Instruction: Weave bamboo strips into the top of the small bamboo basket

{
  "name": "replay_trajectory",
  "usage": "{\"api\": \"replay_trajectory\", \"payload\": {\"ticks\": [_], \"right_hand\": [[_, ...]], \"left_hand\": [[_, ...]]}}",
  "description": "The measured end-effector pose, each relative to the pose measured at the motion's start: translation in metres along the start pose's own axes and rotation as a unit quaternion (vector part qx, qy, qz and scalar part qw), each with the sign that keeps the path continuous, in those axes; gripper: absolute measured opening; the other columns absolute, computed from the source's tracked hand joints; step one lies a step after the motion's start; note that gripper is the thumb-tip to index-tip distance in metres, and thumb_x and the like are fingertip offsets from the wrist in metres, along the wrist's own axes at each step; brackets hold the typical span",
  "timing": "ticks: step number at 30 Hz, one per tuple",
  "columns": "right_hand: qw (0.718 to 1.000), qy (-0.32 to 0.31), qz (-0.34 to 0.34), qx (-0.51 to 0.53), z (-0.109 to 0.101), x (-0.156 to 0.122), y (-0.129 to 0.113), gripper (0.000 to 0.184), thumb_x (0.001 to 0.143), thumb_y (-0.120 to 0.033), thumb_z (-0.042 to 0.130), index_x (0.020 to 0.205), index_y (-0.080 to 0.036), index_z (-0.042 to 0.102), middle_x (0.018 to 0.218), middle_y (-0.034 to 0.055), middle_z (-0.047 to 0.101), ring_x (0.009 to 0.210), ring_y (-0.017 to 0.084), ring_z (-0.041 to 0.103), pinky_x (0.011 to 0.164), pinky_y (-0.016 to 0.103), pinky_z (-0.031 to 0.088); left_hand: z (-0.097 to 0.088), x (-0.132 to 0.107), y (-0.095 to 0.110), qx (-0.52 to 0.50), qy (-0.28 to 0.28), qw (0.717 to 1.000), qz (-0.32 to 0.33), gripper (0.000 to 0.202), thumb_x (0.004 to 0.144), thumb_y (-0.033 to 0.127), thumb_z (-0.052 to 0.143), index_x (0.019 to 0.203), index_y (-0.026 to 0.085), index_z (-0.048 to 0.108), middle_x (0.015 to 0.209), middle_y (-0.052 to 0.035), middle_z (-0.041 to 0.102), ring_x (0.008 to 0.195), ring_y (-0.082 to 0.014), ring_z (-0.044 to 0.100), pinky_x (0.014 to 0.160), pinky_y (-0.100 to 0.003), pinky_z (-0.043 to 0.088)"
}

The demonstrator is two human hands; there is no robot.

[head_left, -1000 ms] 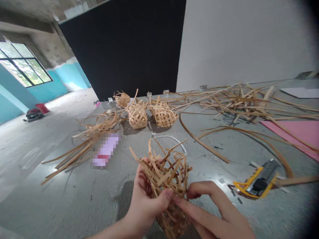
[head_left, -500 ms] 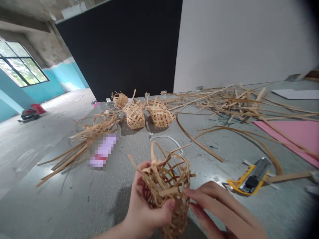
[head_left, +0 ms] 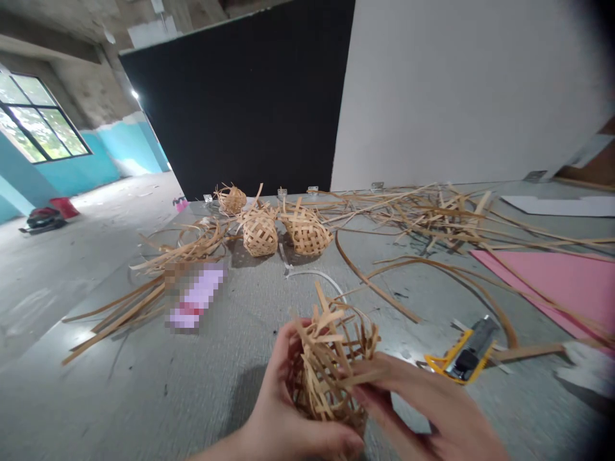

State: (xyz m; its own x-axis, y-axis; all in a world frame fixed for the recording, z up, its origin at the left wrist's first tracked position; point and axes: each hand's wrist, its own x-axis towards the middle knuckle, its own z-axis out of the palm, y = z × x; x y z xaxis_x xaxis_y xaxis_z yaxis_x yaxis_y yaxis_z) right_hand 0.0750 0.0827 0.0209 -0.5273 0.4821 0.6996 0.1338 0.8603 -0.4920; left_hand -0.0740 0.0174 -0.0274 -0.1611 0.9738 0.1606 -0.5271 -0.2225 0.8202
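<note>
A half-woven bamboo basket [head_left: 331, 365] with loose strip ends sticking upward is held in front of me, just above the grey table [head_left: 144, 371]. My left hand [head_left: 288, 390] cups it from the left and below. My right hand [head_left: 413, 403] presses its fingers against the right side of the weave, and the basket's lower part is partly hidden behind the hands. Farther back stand several woven bamboo baskets, including one [head_left: 260, 234] and another [head_left: 305, 232].
A yellow utility knife [head_left: 464, 352] lies right of my hands, near a pink sheet [head_left: 552, 282]. Bamboo strips [head_left: 432, 214] spread across the back right, with another bundle [head_left: 173, 259] at left. A blurred purple object [head_left: 196, 298] and a white strap [head_left: 312, 276] lie nearby.
The basket has moved right and lower, and its loose strips now bunch more tightly. My right hand has shifted over its right side. The whole view has tilted slightly.
</note>
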Motion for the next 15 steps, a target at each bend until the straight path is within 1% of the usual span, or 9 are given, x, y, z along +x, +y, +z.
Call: {"api": "replay_trajectory", "payload": {"ticks": [3, 6, 8, 11, 13, 15], "right_hand": [[0.996, 0.017, 0.056, 0.065, -0.003, 0.002, 0.006, 0.021, 0.085, -0.013, 0.057, 0.086, -0.030, 0.070, 0.078, -0.0051, 0.078, 0.067, 0.012, 0.074, 0.063, 0.013, 0.058], [0.989, 0.034, 0.102, 0.105, -0.006, -0.001, 0.009, 0.018, 0.085, -0.017, 0.063, 0.087, -0.032, 0.073, 0.077, -0.0054, 0.077, 0.066, 0.012, 0.073, 0.065, 0.015, 0.059], [0.979, 0.048, 0.134, 0.143, -0.008, -0.005, 0.010, 0.017, 0.085, -0.019, 0.067, 0.090, -0.034, 0.075, 0.074, -0.0054, 0.075, 0.057, 0.011, 0.069, 0.060, 0.016, 0.059], [0.955, 0.059, 0.160, 0.244, -0.009, -0.009, 0.012, 0.016, 0.088, -0.025, 0.068, 0.096, -0.038, 0.075, 0.073, -0.0057, 0.072, 0.045, 0.007, 0.060, 0.048, 0.013, 0.053], [0.934, 0.059, 0.174, 0.306, -0.010, -0.011, 0.014, 0.013, 0.091, -0.032, 0.067, 0.098, -0.040, 0.074, 0.074, -0.0061, 0.069, 0.045, 0.005, 0.058, 0.045, 0.012, 0.051], [0.923, 0.064, 0.174, 0.336, -0.011, -0.011, 0.014, 0.008, 0.092, -0.037, 0.066, 0.096, -0.039, 0.073, 0.070, -0.0059, 0.065, 0.048, 0.006, 0.059, 0.044, 0.011, 0.050]], "left_hand": [[-0.002, 0.000, -0.002, 0.023, 0.001, 0.997, -0.069, 0.084, 0.052, 0.005, 0.089, 0.124, 0.030, 0.053, 0.127, -0.0063, 0.066, 0.114, -0.0230, 0.065, 0.092, -0.031, 0.051], [-0.001, 0.000, -0.001, 0.015, 0.003, 0.995, -0.103, 0.078, 0.052, 0.011, 0.091, 0.120, 0.025, 0.053, 0.125, -0.0102, 0.068, 0.114, -0.0265, 0.065, 0.096, -0.038, 0.049], [-0.001, -0.001, 0.002, 0.011, 0.017, 0.993, -0.117, 0.078, 0.053, 0.017, 0.093, 0.119, 0.024, 0.051, 0.127, -0.0116, 0.067, 0.118, -0.0281, 0.064, 0.100, -0.041, 0.047], [-0.002, -0.001, 0.007, 0.021, 0.025, 0.991, -0.128, 0.078, 0.053, 0.027, 0.095, 0.117, 0.023, 0.050, 0.135, -0.0160, 0.063, 0.124, -0.0315, 0.061, 0.103, -0.044, 0.046], [-0.002, -0.001, 0.011, 0.017, 0.014, 0.991, -0.130, 0.073, 0.054, 0.030, 0.095, 0.113, 0.021, 0.052, 0.131, -0.0173, 0.065, 0.121, -0.0327, 0.063, 0.102, -0.045, 0.048], [-0.001, -0.002, 0.014, 0.003, 0.003, 0.991, -0.135, 0.069, 0.055, 0.029, 0.094, 0.111, 0.021, 0.055, 0.129, -0.0166, 0.067, 0.119, -0.0336, 0.065, 0.101, -0.047, 0.050]]}}
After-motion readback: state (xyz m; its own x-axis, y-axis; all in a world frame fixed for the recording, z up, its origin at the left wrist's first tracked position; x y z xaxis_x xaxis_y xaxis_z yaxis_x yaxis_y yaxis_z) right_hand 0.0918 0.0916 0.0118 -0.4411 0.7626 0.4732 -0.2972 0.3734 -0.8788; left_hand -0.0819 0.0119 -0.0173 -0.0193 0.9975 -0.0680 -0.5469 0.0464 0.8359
